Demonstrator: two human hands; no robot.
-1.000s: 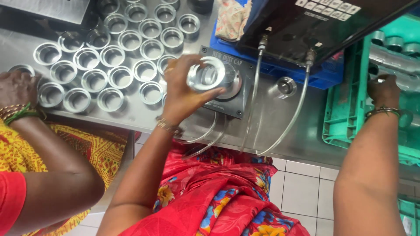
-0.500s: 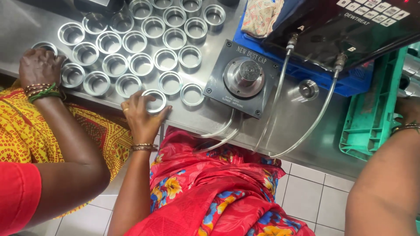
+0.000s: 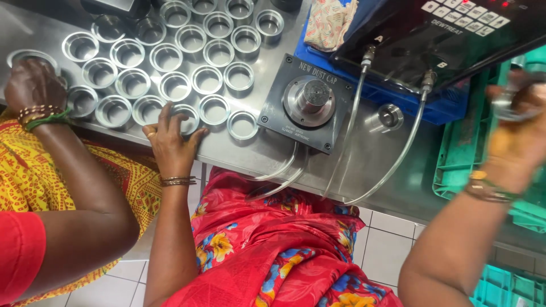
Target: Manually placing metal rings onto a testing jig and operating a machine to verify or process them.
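On the steel bench, viewed from above:
Bench: stainless steel worktop (image 3: pixel 364 156), running along the upper half of the view.
Left hand: the wearer's left hand (image 3: pixel 172 142) lies at the front edge of the worktop, fingers spread apart, fingertips on a metal ring (image 3: pixel 186 117) in the front row; palm down, not closed round it.
Right hand: the wearer's right hand (image 3: pixel 520 128), blurred, is raised over the green plastic crate (image 3: pixel 463 153) at the right; fingers are curled round a small metal part (image 3: pixel 508 104), its kind unclear.
Ring stock: short metal rings (image 3: pixel 170 57), open side up, stand in close rows over the left part of the worktop, many touching their neighbours.
Fixture: grey square press fixture (image 3: pixel 307 102) with a round steel spindle at its centre, just right of the rings.
Hoses: clear tubes (image 3: pixel 392 165) run from the black control unit (image 3: pixel 432 40) down over the bench edge.
Tray: blue tray (image 3: pixel 432 111) under the control unit.
Cloth: patterned rag (image 3: pixel 330 23) on the blue tray's left end.
Co-worker: another person's hand (image 3: pixel 34 85), bangles at the wrist, rests on rings at the far left.
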